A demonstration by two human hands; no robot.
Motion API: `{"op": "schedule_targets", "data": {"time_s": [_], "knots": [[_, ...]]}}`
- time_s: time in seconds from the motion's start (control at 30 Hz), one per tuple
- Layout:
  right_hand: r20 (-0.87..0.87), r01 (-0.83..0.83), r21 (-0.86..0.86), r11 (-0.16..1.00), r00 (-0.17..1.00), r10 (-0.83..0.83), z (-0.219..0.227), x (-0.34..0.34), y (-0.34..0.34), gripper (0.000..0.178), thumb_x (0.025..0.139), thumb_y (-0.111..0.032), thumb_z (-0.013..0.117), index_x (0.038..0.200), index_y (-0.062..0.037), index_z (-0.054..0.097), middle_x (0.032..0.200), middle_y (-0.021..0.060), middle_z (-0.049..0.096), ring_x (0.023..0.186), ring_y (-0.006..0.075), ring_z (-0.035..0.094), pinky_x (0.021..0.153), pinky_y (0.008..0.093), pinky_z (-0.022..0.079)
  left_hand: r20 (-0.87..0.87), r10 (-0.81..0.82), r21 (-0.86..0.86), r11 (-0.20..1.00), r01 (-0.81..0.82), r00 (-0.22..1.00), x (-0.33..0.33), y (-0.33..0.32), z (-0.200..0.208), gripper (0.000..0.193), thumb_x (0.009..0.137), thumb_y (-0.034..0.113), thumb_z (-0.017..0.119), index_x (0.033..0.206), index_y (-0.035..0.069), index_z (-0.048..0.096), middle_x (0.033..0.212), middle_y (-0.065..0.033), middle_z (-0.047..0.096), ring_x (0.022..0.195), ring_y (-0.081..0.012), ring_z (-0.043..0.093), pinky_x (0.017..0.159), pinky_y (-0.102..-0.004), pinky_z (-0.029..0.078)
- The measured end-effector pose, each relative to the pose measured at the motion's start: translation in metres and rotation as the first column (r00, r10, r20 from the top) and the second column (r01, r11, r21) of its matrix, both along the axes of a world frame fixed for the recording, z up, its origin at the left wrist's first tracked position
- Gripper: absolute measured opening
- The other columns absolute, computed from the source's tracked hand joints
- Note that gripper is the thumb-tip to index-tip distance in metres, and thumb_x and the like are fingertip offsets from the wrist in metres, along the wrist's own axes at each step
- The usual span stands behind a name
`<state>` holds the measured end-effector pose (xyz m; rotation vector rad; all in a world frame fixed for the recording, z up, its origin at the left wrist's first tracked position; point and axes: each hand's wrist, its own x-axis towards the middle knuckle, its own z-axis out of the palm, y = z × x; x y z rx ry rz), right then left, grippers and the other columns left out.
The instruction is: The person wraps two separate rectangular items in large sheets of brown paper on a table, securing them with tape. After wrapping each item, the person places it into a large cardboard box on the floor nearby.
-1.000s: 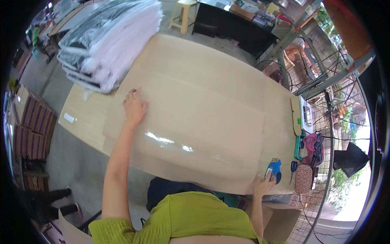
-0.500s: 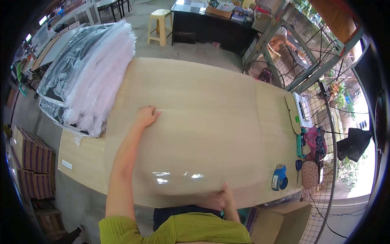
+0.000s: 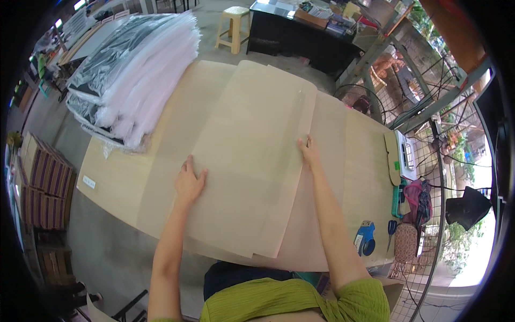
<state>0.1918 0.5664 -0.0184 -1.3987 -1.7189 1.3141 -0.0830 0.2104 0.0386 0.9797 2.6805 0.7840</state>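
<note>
A large, thin, translucent tan sheet (image 3: 247,145) lies across the wooden table, doubled over so that its layers overlap with offset edges. On its left side my left hand (image 3: 189,184) rests flat, fingers spread. My right hand (image 3: 309,153) is at the right edge of the upper layer, palm down, with thumb and fingers apart. It touches the sheet without visibly gripping it. A second, wider layer (image 3: 328,126) of the same tan material shows beneath, out to the right.
Plastic-wrapped flat goods (image 3: 145,80) are piled at the table's far left. A blue tape dispenser (image 3: 366,239), a screwdriver (image 3: 391,234) and a green brush (image 3: 396,201) lie along the right edge. Bundled cardboard (image 3: 45,182) stands on the floor at left. A stool (image 3: 234,29) is beyond.
The sheet's right part has been folded over to the left, making a narrower upper layer. My right hand has gone from the near edge up to the right edge; my left hand has shifted slightly nearer.
</note>
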Motion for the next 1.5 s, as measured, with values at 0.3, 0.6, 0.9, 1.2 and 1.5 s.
{"op": "schedule_targets", "data": {"time_s": [0.3, 0.6, 0.9, 1.2, 1.5], "knots": [[0.758, -0.879, 0.216, 0.426, 0.426, 0.494, 0.089, 0.095, -0.149, 0.096, 0.073, -0.028, 0.082, 0.15, -0.0046, 0.03, 0.153, 0.0203, 0.035, 0.144, 0.036, 0.03, 0.116, 0.0497, 0.029, -0.029, -0.897, 0.078, 0.438, 0.895, 0.442, 0.237, -0.194, -0.037, 0.062, 0.093, 0.036, 0.061, 0.143, 0.004, 0.044, 0.145, -0.02, 0.044, 0.131, -0.0347, 0.045, 0.107, -0.047, 0.037], [0.75, -0.99, 0.127, 0.06, 0.135, 0.648, 0.065, 0.105, -0.206, 0.124, 0.057, -0.031, 0.091, 0.156, -0.011, 0.018, 0.161, 0.0163, 0.017, 0.148, 0.0378, 0.017, 0.12, 0.0509, 0.021, 0.554, -0.317, -0.068, 0.904, 0.422, 0.769, 0.305, -0.094, -0.034, 0.058, 0.085, 0.042, 0.067, 0.127, 0.002, 0.06, 0.124, -0.0219, 0.061, 0.117, -0.038, 0.057, 0.099, -0.0461, 0.044], [0.653, -0.922, 0.339, 0.187, 0.374, 0.659, 0.042, 0.101, -0.216, 0.118, 0.061, -0.039, 0.087, 0.155, -0.0112, 0.022, 0.161, 0.0142, 0.019, 0.148, 0.036, 0.02, 0.12, 0.0491, 0.022, -0.087, -0.332, 0.529, 0.783, 0.326, 0.939, 0.224, -0.091, -0.129, 0.041, 0.086, 0.028, 0.065, 0.122, 0.007, 0.065, 0.121, -0.0195, 0.063, 0.113, -0.0383, 0.058, 0.094, -0.0463, 0.047], [0.561, -0.437, 0.478, 0.762, 0.819, 0.118, -0.022, 0.093, -0.279, 0.097, 0.077, -0.037, 0.076, 0.151, -0.0014, 0.025, 0.157, 0.0219, 0.026, 0.146, 0.0389, 0.023, 0.115, 0.0569, 0.02, 0.648, -0.645, -0.032, 0.508, 0.861, 0.405, 0.135, -0.153, 0.023, 0.043, 0.092, 0.024, 0.064, 0.132, 0.008, 0.058, 0.129, -0.0201, 0.06, 0.118, -0.0364, 0.058, 0.099, -0.0434, 0.047], [0.379, -0.076, 0.423, 0.903, 0.92, -0.101, -0.093, -0.002, -0.444, 0.073, 0.091, -0.047, 0.06, 0.145, -0.0026, 0.039, 0.147, 0.0228, 0.041, 0.136, 0.0383, 0.039, 0.111, 0.0506, 0.031, -0.172, -0.966, -0.472, 0.254, 0.845, 0.194, -0.139, -0.065, 0.06, 0.113, 0.059, 0.051, 0.083, 0.155, 0.033, 0.026, 0.163, -0.0079, 0.016, 0.148, -0.0304, 0.021, 0.117, -0.0488, 0.028]]}}
